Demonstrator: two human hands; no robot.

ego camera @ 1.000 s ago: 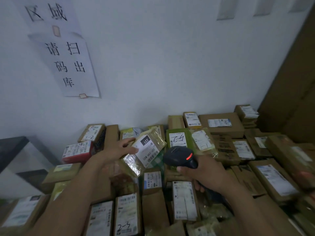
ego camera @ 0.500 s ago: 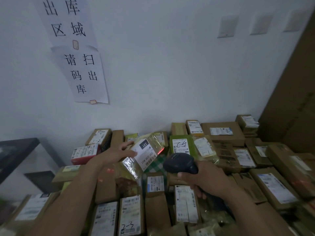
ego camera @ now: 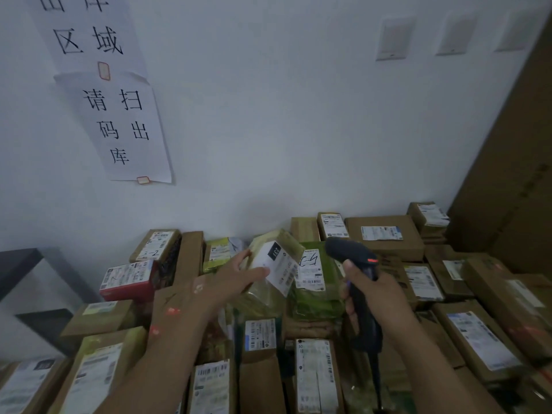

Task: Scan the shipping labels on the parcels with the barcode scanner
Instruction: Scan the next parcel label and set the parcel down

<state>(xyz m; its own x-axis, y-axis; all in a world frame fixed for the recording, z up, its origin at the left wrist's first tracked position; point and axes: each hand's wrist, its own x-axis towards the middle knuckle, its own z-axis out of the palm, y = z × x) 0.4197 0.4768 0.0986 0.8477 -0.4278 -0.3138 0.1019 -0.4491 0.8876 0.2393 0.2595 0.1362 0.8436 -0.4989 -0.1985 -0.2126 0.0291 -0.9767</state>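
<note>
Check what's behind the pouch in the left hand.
A green parcel with a handwritten label shows behind it; the pouch and left hand hide its left part.

Both forearms stretched out in front, left hand [ego camera: 239, 276] pinching a packet [ego camera: 279, 271] thumb-on-top, right hand [ego camera: 375, 292] wrapped round the scanner [ego camera: 348, 252] handle.

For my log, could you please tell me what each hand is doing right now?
Left hand: holds the plastic-wrapped parcel.
Right hand: grips the barcode scanner.
</note>
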